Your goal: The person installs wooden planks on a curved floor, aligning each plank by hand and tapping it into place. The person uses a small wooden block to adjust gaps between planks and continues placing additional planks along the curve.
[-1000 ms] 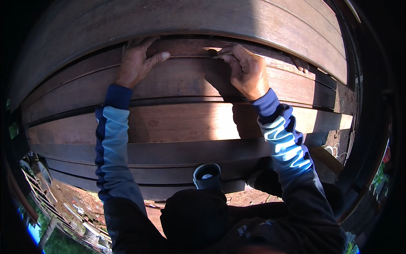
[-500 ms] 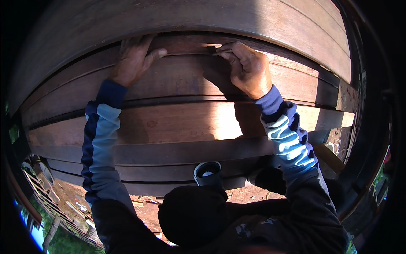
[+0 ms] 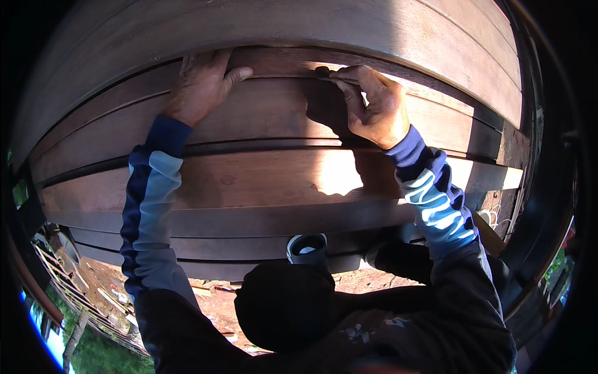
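Brown wooden boards [image 3: 261, 112] run across the view in long steps, with dark gaps between them. On the left, my left hand [image 3: 200, 89] lies on a board, its thumb stretched out. Its fingertips pass under the edge of the upper board [image 3: 249, 28] and are hidden there. My right hand [image 3: 378, 103] pinches a small thin tool [image 3: 337, 77] between thumb and fingers, too small to name. Its tip is at the narrow board below that edge, beside a dark spot [image 3: 322, 71] that may be a shadow.
A dark cup-like container [image 3: 308, 250] with a pale rim and something white inside stands near the lower boards. Below it is a dark rounded shape [image 3: 283, 305]. Reddish ground with wood scraps [image 3: 112, 299] shows at lower left, and a dark post [image 3: 554, 156] at right.
My right hand has shifted a little to the right, and a gap now shows between its thumb and fingers. The left hand stays at the same board edge, slightly right in the picture.
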Available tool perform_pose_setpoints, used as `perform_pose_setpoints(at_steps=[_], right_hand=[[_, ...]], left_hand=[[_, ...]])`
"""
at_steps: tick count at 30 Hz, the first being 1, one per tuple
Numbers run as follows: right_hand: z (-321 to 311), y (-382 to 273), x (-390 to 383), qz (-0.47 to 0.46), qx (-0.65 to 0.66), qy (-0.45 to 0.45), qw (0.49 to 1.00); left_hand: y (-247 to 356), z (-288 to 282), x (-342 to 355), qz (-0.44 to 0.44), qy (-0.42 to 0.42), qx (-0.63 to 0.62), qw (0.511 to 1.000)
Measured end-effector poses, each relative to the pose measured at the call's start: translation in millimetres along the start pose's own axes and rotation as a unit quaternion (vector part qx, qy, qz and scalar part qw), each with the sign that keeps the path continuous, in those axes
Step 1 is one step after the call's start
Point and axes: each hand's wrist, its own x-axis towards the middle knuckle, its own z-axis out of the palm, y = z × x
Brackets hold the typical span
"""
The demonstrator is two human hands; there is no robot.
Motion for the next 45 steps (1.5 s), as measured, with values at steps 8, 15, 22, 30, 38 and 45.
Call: perform_pose_setpoints(at_steps=[8,15,22,30,38,45], right_hand=[[-7.4,-17.3,14.1,-0.003,-0.365,-0.258,0.894],[-6.5,-16.6,25.6,-0.05,-0.459,-0.369,0.807],[-10.7,-15.0,28.3,-0.138,-0.479,-0.398,0.77],[8.1,-9.1,34.7,-0.188,-0.489,-0.363,0.771],[7.1,-9.3,42.4,-0.097,-0.378,-0.372,0.842],[2.2,-19.9,37.2,0.078,-0.252,-0.246,0.933]], left_hand=[[-11.9,2.7,-7.7,-0.059,0.017,-0.122,0.991],[-49.4,-15.3,-37.3,-0.107,0.035,-0.042,0.993],[-64.7,-14.2,-38.6,-0.095,-0.006,-0.003,0.995],[-65.4,-13.9,-31.9,-0.113,-0.1,-0.041,0.988],[-55.7,-33.5,-30.8,-0.2,-0.127,-0.094,0.967],[-58.0,-28.0,-31.2,-0.141,-0.005,-0.163,0.976]])
